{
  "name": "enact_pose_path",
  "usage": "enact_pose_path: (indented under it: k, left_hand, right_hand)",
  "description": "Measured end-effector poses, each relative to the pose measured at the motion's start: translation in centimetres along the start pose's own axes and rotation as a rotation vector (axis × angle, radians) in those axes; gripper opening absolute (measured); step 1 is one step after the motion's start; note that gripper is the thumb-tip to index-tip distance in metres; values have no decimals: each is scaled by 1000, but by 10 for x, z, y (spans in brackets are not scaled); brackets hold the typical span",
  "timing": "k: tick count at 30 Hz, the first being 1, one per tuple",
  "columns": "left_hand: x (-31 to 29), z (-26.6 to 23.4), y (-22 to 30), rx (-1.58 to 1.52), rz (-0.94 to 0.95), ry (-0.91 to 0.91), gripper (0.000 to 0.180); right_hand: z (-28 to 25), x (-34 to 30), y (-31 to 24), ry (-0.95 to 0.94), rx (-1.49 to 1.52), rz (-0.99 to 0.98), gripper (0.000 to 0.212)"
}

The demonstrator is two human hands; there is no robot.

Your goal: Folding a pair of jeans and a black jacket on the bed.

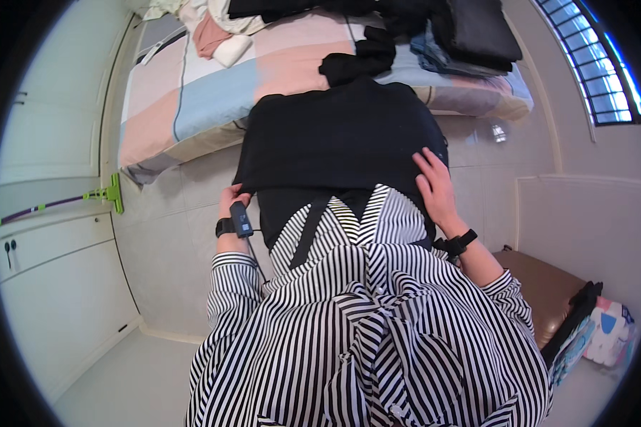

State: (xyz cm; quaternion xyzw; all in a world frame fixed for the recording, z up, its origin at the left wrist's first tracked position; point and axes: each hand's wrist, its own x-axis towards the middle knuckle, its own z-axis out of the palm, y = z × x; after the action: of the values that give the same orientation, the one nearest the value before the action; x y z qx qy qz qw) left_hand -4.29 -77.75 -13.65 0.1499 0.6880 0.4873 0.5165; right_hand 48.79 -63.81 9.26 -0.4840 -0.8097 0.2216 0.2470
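Observation:
A large piece of black clothing (338, 135) lies spread over my lap, its far end reaching the edge of the bed. I cannot make out what kind of garment it is. At its near left corner, my left hand (233, 196) has its fingers closed on the cloth's edge. My right hand (436, 186) rests on the right side of the garment, fingers stretched out and slightly apart. A crumpled black garment (361, 58) lies on the bed just beyond the spread cloth.
The bed (214, 99) has a checked pastel cover. Folded dark clothes (475, 32) are stacked at its far right, pink and white clothes (217, 43) at far left. A green-headed mop (112, 194) leans by white cabinets (57, 249). A brown padded seat (538, 288) stands at right.

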Motion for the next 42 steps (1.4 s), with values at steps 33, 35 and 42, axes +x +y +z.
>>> enact_pose_path:
  k: [33,35,42]
  left_hand:
    - [-97,100,203,-973,-113,-262,31]
    - [-148,151,226,-899,-84,124,31]
    - [-149,143,141,-900,-342,130,13]
  right_hand:
    - [-177,66,115,455,1448,562,38]
    - [-195,45,111,478,1497,548,39]
    - [-148,-24,167,466,915,1097,41]
